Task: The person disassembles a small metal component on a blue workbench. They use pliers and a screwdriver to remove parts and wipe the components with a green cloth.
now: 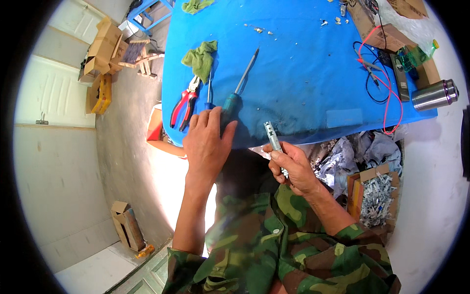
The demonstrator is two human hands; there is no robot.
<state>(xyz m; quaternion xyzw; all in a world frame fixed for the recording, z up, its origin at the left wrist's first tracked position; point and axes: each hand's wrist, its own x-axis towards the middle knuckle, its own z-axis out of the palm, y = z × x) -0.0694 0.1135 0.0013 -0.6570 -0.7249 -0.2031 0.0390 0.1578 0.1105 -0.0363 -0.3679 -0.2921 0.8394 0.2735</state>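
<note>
My right hand [296, 169] grips a narrow silver metal part [272, 135] with holes in its face, held upright just off the table's front edge. Its lower end is hidden by my fingers. My left hand [208, 142] reaches over the near edge of the table, open, thumb apart from the fingers. By its thumb and index finger lies a screwdriver with a teal handle [231, 104]. At its fingertips is the blue handle [209, 105] of a second screwdriver, partly covered. Red and black pliers [185, 105] rest just left of these.
A blue cloth covers the table [293, 73]. Beyond the pliers lies a green rag [200, 59]. On the right are red and black test leads [372, 73], a steel flask [433, 95] and cardboard. Below the table's right side stands a box of metal pieces [378, 198].
</note>
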